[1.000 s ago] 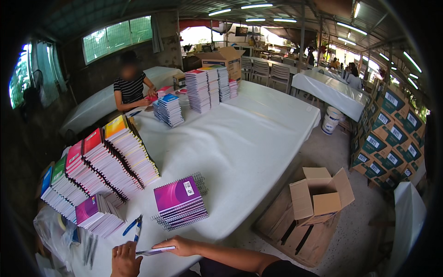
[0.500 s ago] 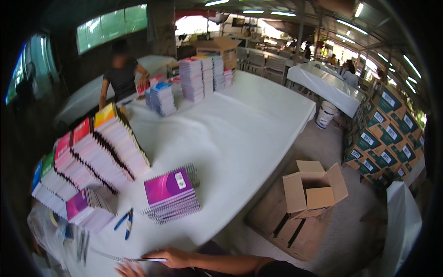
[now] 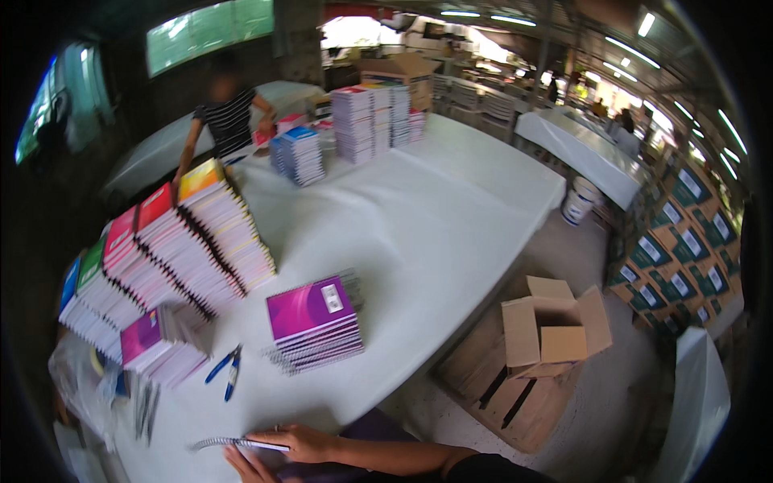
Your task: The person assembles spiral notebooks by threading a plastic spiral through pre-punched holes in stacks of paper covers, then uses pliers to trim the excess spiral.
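Observation:
Near the table's front edge, my right hand grips a thin notebook seen edge-on. A wire coil runs along its spine and sticks out to the left as a loose, curved length. My left hand is just below the coil, its fingers stretched out and their tips at the spine. Part of this hand is cut off by the lower edge. Ahead lies a stack of purple notebooks with coils jutting from its sides. Blue-handled pliers rest on the table to the left.
Tall stacks of notebooks line the left side, with a smaller purple-covered pile in front. Loose coils lie near a plastic bag. An open carton stands on a wooden pallet at right. A co-worker stands across the table.
My left hand has moved up and right to the notebook's spine. The coil's loose end now reaches less far left. The whole view has shifted slightly; the co-worker has straightened.

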### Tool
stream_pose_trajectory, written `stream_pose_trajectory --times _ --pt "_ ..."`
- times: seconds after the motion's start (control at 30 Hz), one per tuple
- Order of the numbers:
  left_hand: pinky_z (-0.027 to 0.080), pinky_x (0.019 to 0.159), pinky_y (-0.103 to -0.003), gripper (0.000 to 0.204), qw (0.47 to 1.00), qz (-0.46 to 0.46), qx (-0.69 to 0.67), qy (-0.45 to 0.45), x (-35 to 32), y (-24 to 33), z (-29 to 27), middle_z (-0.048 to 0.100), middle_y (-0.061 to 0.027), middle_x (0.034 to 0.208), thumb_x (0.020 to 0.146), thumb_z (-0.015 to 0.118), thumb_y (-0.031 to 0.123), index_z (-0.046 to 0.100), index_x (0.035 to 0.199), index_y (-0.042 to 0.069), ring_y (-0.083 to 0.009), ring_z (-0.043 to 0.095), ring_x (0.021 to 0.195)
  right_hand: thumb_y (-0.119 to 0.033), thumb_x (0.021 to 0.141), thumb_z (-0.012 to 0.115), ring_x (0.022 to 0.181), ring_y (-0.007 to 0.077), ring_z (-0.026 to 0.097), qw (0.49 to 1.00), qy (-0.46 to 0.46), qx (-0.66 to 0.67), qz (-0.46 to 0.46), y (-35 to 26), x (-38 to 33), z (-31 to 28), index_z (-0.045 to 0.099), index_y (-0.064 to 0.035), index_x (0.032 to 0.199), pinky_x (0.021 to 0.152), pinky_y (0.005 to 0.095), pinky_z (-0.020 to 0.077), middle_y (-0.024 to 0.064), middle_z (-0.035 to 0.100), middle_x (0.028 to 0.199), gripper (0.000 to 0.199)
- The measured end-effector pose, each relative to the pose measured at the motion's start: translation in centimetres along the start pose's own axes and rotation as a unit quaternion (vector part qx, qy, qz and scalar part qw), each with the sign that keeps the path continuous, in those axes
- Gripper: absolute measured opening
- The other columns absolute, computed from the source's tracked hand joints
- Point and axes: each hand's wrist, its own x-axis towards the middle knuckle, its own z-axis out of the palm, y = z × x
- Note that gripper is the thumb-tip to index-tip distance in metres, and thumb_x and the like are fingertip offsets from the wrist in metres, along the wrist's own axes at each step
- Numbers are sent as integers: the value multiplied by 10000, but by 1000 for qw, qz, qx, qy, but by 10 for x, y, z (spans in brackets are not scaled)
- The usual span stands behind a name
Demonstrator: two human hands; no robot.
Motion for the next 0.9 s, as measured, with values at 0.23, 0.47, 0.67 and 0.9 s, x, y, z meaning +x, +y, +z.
stream_pose_trajectory --times 0.23,0.47,0.67,0.9 --pt "58 1055 -600 1008 950 133 247 -136 47 131 -71 44 -454 1351 761 585 505 99 1355 -148 -531 47 1305 72 731 465 931 346 605 998 34 -26 -36 -7 -4 8 504 -63 1240 826 393 470 186 611 1075 527" --pt "54 1051 -611 978 950 -12 264 -167 68 164 -83 66 -444 1356 766 559 471 111 1317 -201 -552 54 1292 47 759 474 887 368 601 998 55 20 -28 6 -3 12 484 -86 1262 784 423 462 208 616 1000 520" --pt "98 1041 -622 970 866 337 368 -13 57 122 -54 78 -405 1385 790 505 556 106 1376 -106 -563 43 1286 26 770 510 884 384 598 994 94 50 9 10 1 -6 480 -83 1265 778 391 460 217 611 1004 508" --pt "422 869 -537 524 923 284 258 -37 74 230 -77 537 -317 1110 867 490 384 554 1119 -71 -456 504 1055 20 791 523 996 325 592 995 57 70 48 7 7 -17 487 -71 1267 842 350 454 177 595 1119 486"
